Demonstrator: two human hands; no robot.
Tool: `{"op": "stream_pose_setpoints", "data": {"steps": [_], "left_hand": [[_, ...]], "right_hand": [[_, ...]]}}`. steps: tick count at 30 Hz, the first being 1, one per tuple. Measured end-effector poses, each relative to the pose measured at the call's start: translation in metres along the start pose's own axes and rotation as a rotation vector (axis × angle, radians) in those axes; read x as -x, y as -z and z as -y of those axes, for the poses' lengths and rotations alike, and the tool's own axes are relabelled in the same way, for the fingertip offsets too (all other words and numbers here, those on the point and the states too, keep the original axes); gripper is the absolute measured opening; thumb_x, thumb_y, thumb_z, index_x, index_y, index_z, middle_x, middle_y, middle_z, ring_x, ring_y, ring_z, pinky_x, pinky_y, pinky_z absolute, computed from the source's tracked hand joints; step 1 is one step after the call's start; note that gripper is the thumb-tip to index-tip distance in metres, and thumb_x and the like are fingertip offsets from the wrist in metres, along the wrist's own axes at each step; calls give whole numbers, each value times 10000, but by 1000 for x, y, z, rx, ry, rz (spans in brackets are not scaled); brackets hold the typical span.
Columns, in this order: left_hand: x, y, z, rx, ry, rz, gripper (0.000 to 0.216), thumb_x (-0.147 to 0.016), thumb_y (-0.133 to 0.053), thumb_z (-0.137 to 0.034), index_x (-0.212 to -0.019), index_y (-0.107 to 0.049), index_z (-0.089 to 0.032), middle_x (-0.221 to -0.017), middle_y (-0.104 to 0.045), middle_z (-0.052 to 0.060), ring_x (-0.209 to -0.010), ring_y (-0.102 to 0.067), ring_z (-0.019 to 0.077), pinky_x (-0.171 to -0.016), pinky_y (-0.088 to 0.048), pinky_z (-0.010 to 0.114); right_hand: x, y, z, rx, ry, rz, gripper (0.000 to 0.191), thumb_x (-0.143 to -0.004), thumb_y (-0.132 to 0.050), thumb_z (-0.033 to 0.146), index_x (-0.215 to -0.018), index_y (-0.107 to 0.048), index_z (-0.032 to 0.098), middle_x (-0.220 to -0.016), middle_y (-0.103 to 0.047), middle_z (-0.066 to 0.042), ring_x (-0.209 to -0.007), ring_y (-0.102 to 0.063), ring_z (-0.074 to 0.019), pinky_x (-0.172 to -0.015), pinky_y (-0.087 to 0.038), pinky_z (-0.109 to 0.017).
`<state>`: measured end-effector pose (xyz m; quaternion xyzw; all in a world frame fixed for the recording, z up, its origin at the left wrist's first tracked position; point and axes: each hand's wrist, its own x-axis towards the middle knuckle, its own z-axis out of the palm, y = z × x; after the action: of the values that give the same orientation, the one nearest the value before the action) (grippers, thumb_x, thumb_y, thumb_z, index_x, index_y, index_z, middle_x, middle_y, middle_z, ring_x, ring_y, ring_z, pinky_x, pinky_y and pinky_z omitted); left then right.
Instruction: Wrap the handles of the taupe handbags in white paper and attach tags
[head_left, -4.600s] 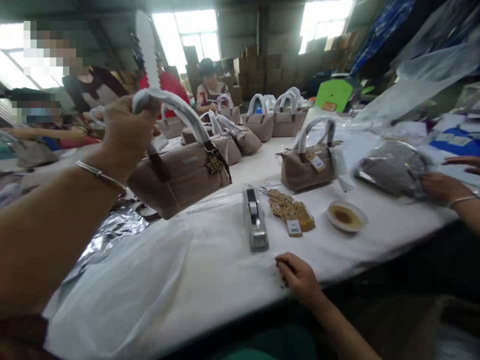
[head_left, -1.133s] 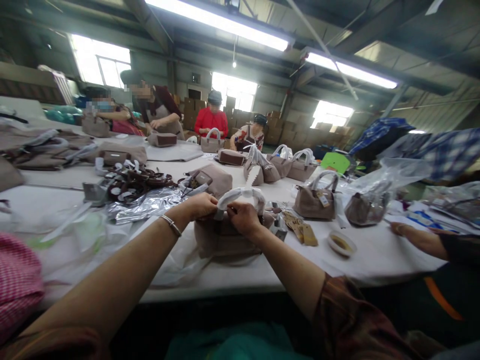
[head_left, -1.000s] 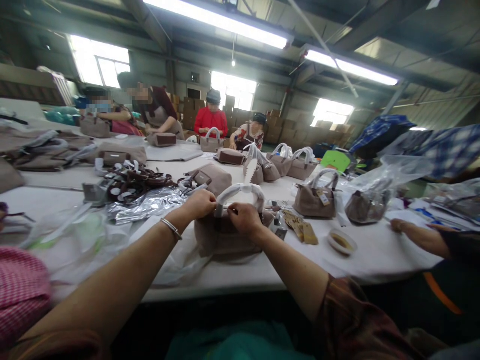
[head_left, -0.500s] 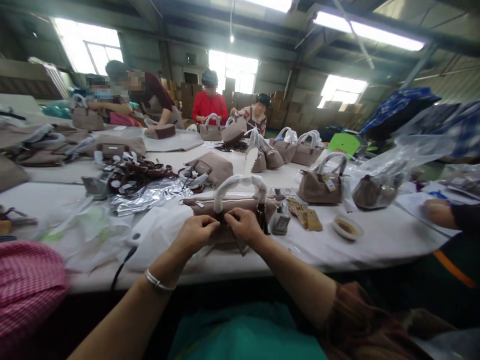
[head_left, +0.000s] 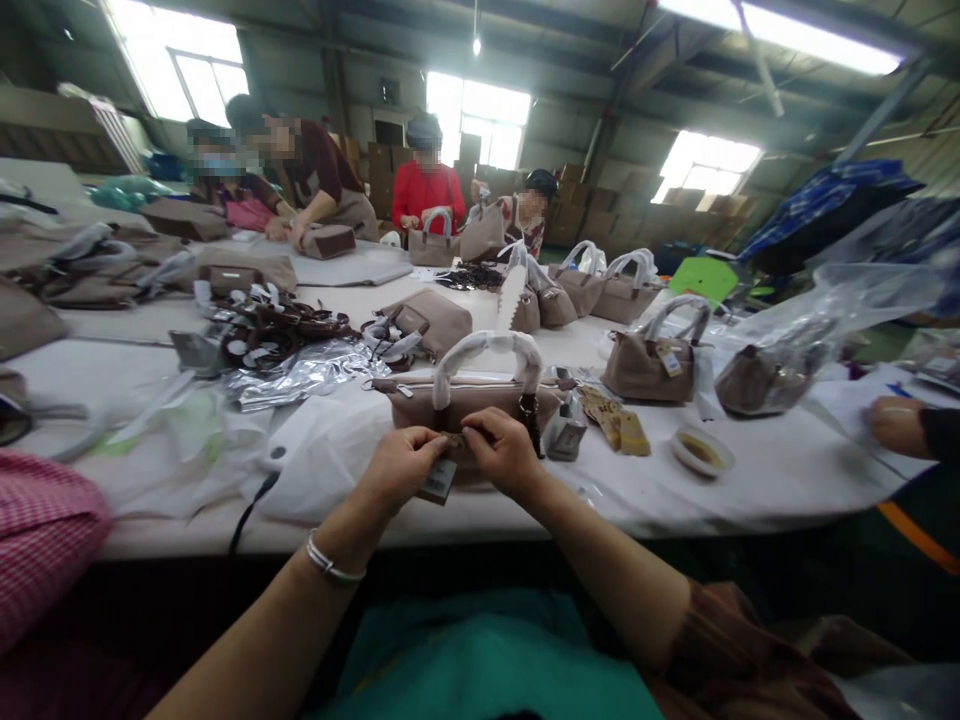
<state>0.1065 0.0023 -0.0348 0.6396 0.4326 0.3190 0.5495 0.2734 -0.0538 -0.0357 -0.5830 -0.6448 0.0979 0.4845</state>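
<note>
A taupe handbag stands on the table right in front of me, its handle wrapped in white film. My left hand pinches the upper end of a hang tag at the bag's front; a pale label shows on the tag below my fingers. Close beside it, my right hand is closed in a pinch near the top of the tag. What lies between the right fingertips is too small to make out. A dark strap piece hangs from the handle's right base.
Right of the bag are a small grey block, a stack of brown tags and a round dish. Dark straps and clear plastic lie to the left. Several people work around the table; one co-worker's hand is at right.
The hang tag now shows its pale label below my left fingers, turned into view. Both hands stay at the bag's front. The view has shifted slightly; a co-worker's bag at far left lies lower.
</note>
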Motion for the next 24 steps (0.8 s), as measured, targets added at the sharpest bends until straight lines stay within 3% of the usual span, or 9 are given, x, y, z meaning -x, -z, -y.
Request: {"op": "stream_pose_setpoints", "data": {"steps": [2,6,10,14,17,20,24], "left_hand": [[0,-1,1,19,-25,-9,254,-729,-688,-393,-745,-728,-143,-654,-666,45,-542,-560,141,-466,-417,216],[0,-4,5,71,-33,-13,271,-748,-669,-407,-782,-705,-141,-666,-661,46,-544,-554,138,-475,-427,218],[0,-7,4,37,-68,-25,267,-755,-671,-401,-795,-699,-139,-662,-656,39,-561,-556,130,-488,-427,207],[0,-9,-2,319,11,14,340,-698,-746,-445,-785,-645,-132,-622,-622,17,-498,-521,108,-452,-409,205],[0,-9,-6,565,77,70,412,-628,-821,-450,-786,-610,-133,-643,-631,19,-513,-548,116,-475,-447,224],[0,-10,-5,654,90,107,431,-599,-858,-418,-793,-613,-121,-664,-637,27,-561,-578,123,-524,-479,232],[-2,-12,0,621,103,120,407,-627,-851,-408,-777,-609,-117,-631,-610,12,-532,-551,106,-500,-445,212]], "right_hand": [[2,2,3,12,29,43,171,-866,-567,222,-934,-720,188,-913,-714,-77,-892,-652,-202,-853,-506,-318],[5,0,0,-68,-89,24,203,-886,-534,236,-918,-726,180,-895,-730,-70,-843,-666,-196,-819,-517,-314],[3,-2,-4,-116,-114,18,181,-859,-574,255,-903,-734,183,-908,-727,-68,-872,-655,-207,-846,-503,-336],[-3,-4,-3,-572,-414,110,243,-819,-643,392,-892,-727,175,-686,-658,-11,-590,-567,-142,-579,-476,-270],[-5,-6,-2,-878,-535,170,342,-740,-736,466,-912,-733,171,-677,-653,0,-525,-515,-100,-514,-427,-232],[-6,-9,-2,-833,-514,155,345,-691,-790,434,-913,-754,172,-704,-684,-9,-558,-548,-107,-552,-454,-240],[-7,-9,-2,-538,-339,72,196,-750,-736,353,-841,-768,182,-795,-729,-31,-726,-636,-166,-726,-519,-300]]}}
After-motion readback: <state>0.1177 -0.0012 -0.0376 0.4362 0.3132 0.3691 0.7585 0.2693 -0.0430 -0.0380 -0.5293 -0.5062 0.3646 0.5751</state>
